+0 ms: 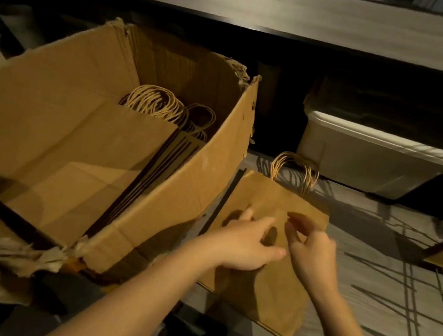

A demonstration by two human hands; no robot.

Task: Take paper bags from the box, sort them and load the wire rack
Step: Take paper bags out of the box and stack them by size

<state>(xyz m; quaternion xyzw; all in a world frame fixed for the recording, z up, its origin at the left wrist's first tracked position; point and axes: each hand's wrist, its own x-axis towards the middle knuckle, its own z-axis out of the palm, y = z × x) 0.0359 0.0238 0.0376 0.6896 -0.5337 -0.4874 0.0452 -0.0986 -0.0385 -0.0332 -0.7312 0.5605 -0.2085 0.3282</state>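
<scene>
Head view. The flat brown paper bag [268,290] with twisted paper-cord handles [294,170] lies on a grey striped surface [364,318], just beside the large torn brown cardboard box [172,218]. More bags of the same kind [160,107] stand on edge inside the box.

The left hand [243,243] rests palm-down on the bag, its fingers [263,223] straight and slightly spread. The right hand [310,250] hovers over the bag with its fingers [297,218] loosely curled. We see nothing pinched between them.

We judge the bag light, thin and limp when folded, and apt to crease or slide on its neighbours. We would lift it by a side edge or by the handles, several at once, with a flat palm steadying the stack.

Blur hides whether the right fingertips touch the paper. We cannot tell whether one bag or a thin stack lies under the hands. Wire shadows cross the grey surface, but no rack is plainly in view. We cannot tell whether that surface is floor or shelf. Behind it stand a white plastic storage bin [374,159] and a grey wood-grain worktop [239,3], with darkness beneath.
</scene>
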